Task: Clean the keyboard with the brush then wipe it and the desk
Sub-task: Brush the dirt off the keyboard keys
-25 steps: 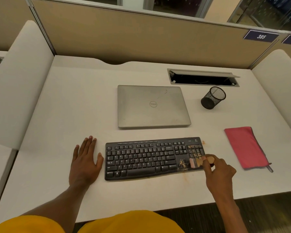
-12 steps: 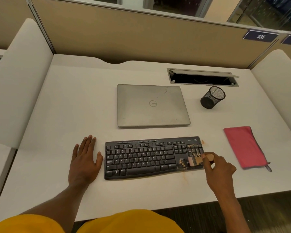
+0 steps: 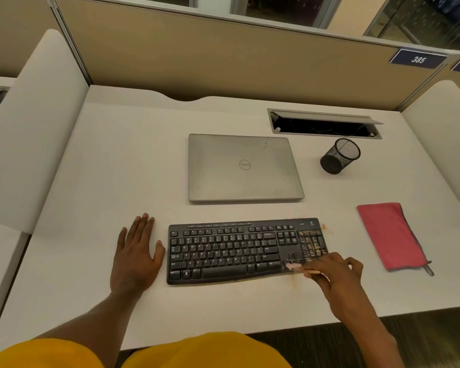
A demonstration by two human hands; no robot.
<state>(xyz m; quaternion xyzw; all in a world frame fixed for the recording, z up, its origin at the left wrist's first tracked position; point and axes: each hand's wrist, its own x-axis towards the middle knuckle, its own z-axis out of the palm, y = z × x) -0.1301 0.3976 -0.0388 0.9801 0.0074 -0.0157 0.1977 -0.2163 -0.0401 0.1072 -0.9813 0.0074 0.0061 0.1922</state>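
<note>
Keyboard [image 3: 246, 251] on desk [image 3: 117, 160], crumbs on numpad; right hand [image 3: 335, 272] pinching brush [image 3: 295, 267] at its near-right corner; left hand [image 3: 136, 251] flat, fingers straight, just left; red cloth [image 3: 388, 235] right.

One keyboard [image 3: 223, 251], brush [image 3: 293, 266], laptop [image 3: 245, 168], cloth [image 3: 388, 235], cup [image 3: 340, 159]; two hands [image 3: 136, 251] [image 3: 337, 274].

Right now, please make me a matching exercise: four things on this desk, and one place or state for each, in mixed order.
1 laptop
2 mesh cup
3 cloth
4 brush

a held in the right hand
b red, right of the keyboard
c closed, behind the keyboard
d black, right of the laptop

Pairs: 1-c, 2-d, 3-b, 4-a
</note>
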